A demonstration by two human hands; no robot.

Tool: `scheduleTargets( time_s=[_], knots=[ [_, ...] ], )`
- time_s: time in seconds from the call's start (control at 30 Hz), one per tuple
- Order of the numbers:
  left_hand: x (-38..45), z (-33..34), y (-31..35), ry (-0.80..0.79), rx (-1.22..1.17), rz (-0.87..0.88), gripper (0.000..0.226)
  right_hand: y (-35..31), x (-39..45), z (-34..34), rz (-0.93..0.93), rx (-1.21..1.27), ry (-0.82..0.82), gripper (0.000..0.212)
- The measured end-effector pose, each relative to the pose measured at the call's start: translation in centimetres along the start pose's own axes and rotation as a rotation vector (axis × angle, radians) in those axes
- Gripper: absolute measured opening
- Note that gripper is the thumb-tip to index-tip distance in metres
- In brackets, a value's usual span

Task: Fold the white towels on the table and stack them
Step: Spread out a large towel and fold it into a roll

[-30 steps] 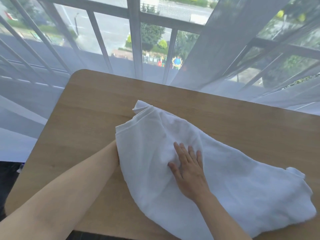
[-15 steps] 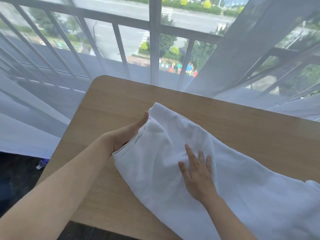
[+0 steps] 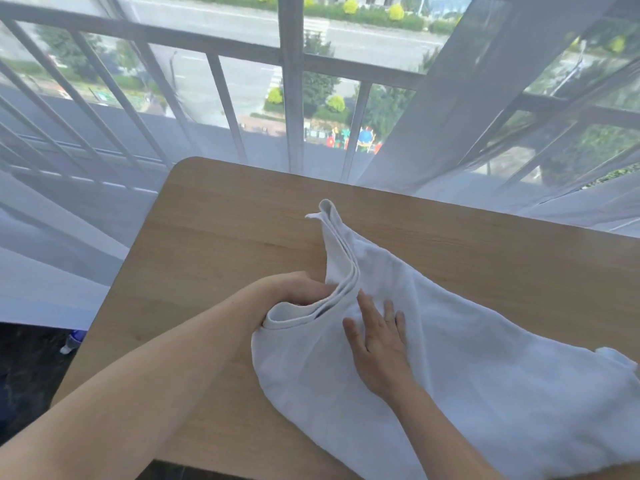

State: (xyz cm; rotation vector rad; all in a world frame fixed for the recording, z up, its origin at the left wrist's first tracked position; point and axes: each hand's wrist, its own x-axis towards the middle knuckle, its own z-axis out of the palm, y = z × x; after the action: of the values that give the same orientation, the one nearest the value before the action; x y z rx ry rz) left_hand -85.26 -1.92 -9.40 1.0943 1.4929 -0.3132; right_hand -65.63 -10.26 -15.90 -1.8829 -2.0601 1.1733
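While right hand point(image 3: 379, 344) presses towel point(image 3: 485, 358), left hand point(image 3: 294, 289) grips edge.

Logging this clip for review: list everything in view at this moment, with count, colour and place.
towel: one, white, rumpled across the right half of the table, its left edge lifted.
table: one, light wood, centre.
sheer curtain: white, hanging behind the table.
railing: white bars, outside beyond the curtain.
street and trees: grey and green, far below.
small object on the floor: blue and white, left of the table, too blurred to identify.
left hand: grips the towel's lifted left edge.
right hand: flat on the towel, fingers straight.
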Motion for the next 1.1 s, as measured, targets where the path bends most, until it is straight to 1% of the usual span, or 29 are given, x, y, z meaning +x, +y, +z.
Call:
scheduleTargets(
  time_s=[0.03, 0.1, 0.17, 0.2, 0.23, 0.3, 0.33, 0.37, 0.47, 0.53, 0.63, 0.7, 0.8, 0.83, 0.87, 0.93, 1.0, 1.03, 1.1],
  knots=[
    [0.1, 0.5, 0.2, 0.014, -0.015, 0.009, 0.084, -0.6, -0.1, -0.3, 0.004, 0.091, 0.021, 0.06],
    [0.5, 1.8, 0.3, 0.068, -0.04, 0.033, 0.105, -2.2, -0.1, -1.2, 0.013, 0.43, 0.089, 0.056],
    [1.1, 2.8, 0.2, 0.142, -0.065, 0.017, 0.127, -3.9, 0.3, -1.9, 0.046, 0.782, 0.079, 0.067],
    [1.3, 3.2, 0.1, 0.171, -0.062, 0.006, 0.134, -4.5, 0.7, -2.1, 0.074, 0.882, 0.057, 0.07],
    [1.5, 3.6, 0.0, 0.197, -0.047, 0.009, 0.134, -5.1, 1.1, -2.2, 0.106, 0.915, 0.061, 0.065],
    [1.9, 4.3, -0.6, 0.25, -0.048, 0.071, 0.122, -5.4, 1.7, -2.5, 0.205, 0.921, 0.128, 0.043],
    [1.9, 4.6, -1.2, 0.269, -0.079, 0.112, 0.117, -5.3, 1.7, -2.7, 0.263, 0.951, 0.165, 0.036],
    [1.8, 4.8, -1.7, 0.284, -0.135, 0.143, 0.111, -5.0, 1.6, -2.7, 0.312, 0.999, 0.187, 0.033],
    [1.3, 5.7, -3.2, 0.392, -0.342, 0.189, 0.082, -3.8, 0.9, -2.7, 0.401, 1.11, 0.189, 0.034],
    [1.3, 6.5, -3.9, 0.489, -0.44, 0.207, 0.071, -3.2, 0.5, -2.5, 0.425, 1.186, 0.171, 0.036],
    [1.0, 7.2, -4.6, 0.56, -0.449, 0.171, 0.061, -3.1, 0.2, -2.3, 0.423, 1.246, 0.141, 0.036],
    [0.8, 7.2, -4.9, 0.516, -0.368, 0.09, 0.06, -3.2, 0.3, -2.2, 0.41, 1.259, 0.145, 0.035],
    [0.8, 6.7, -4.9, 0.371, -0.188, -0.028, 0.073, -3.5, 0.4, -2.0, 0.397, 1.29, 0.152, 0.033],
    [0.9, 6.6, -5.0, 0.328, -0.2, -0.05, 0.075, -3.5, 0.3, -1.9, 0.401, 1.3, 0.152, 0.033],
    [1.1, 6.6, -5.1, 0.281, -0.263, -0.066, 0.076, -3.4, 0.1, -1.9, 0.406, 1.309, 0.152, 0.033],
    [1.3, 6.6, -5.8, 0.162, -0.417, -0.097, 0.068, -3.1, -0.2, -2.0, 0.408, 1.333, 0.165, 0.033],
    [1.1, 6.5, -6.6, 0.056, -0.44, -0.09, 0.05, -2.8, -0.5, -2.2, 0.399, 1.363, 0.173, 0.032],
    [1.1, 6.3, -6.9, 0.041, -0.424, -0.062, 0.042, -2.7, -0.6, -2.3, 0.396, 1.375, 0.182, 0.031],
    [0.9, 6.0, -7.1, 0.094, -0.398, 0.027, 0.038, -2.7, -0.8, -2.7, 0.378, 1.388, 0.19, 0.029]
  ],
)
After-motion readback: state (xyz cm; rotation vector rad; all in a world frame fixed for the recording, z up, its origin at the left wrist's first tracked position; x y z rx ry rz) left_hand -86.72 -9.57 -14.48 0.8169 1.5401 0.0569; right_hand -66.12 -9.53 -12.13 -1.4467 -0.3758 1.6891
